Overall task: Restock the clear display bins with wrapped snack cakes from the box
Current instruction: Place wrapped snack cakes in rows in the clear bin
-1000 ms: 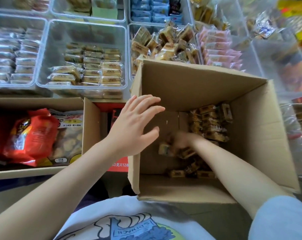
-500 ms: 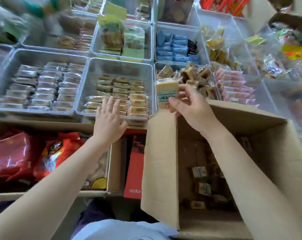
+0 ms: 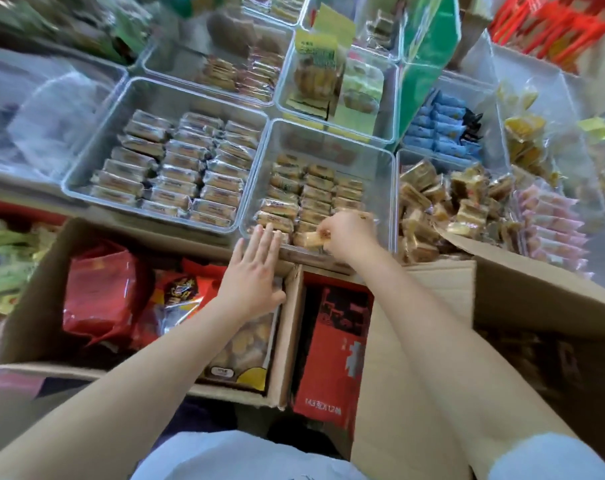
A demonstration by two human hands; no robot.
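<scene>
While right hand (image 3: 349, 233) grips snack cake (image 3: 315, 238) at clear bin (image 3: 387, 188) front edge, left hand (image 3: 256, 271) flat, empty (placing step). Next: seat cake, release.

right hand (image 3: 349, 237) lowering snack cake (image 3: 315, 238), clear bin (image 3: 386, 188)

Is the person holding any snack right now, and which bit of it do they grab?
Yes: the right hand pinches one wrapped snack cake by its right end, over the clear bin. The left hand holds nothing.
</scene>
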